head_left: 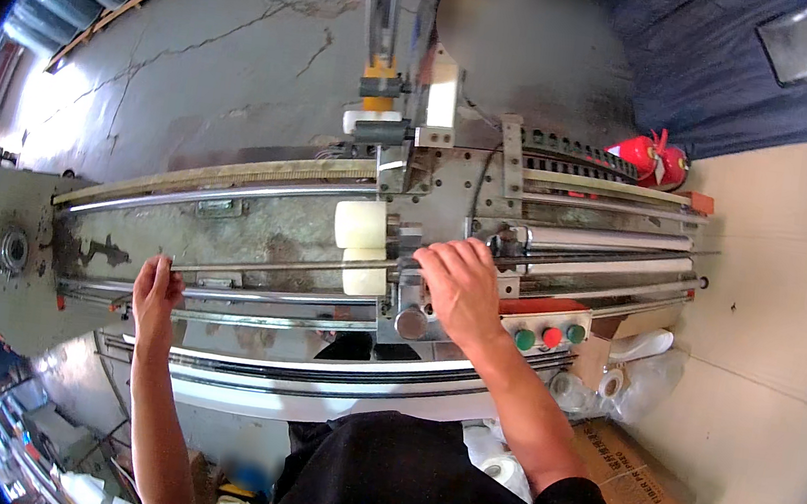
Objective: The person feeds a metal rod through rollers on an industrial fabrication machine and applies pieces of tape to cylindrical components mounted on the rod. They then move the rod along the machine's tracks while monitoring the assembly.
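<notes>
A long thin metal rod (286,265) lies crosswise above the machine bed (256,219), passing in front of two cream-white rollers (362,227). My left hand (157,292) pinches it near its left end. My right hand (460,284) is closed at the metal carriage (452,182), beside the rollers, where the rod runs in. Its fingers curl down over a dark metal part there, and what they grip is hidden beneath them. Below that hand is a round metal knob (411,322). Polished guide rails (267,298) run along the bed.
Green and red push buttons (551,337) sit on the carriage's front, right of my right forearm. A cardboard box (632,487) and plastic-wrapped rolls (614,381) are at the lower right. Red fire extinguishers (652,159) stand behind the machine. An upright arm (381,28) rises behind the carriage.
</notes>
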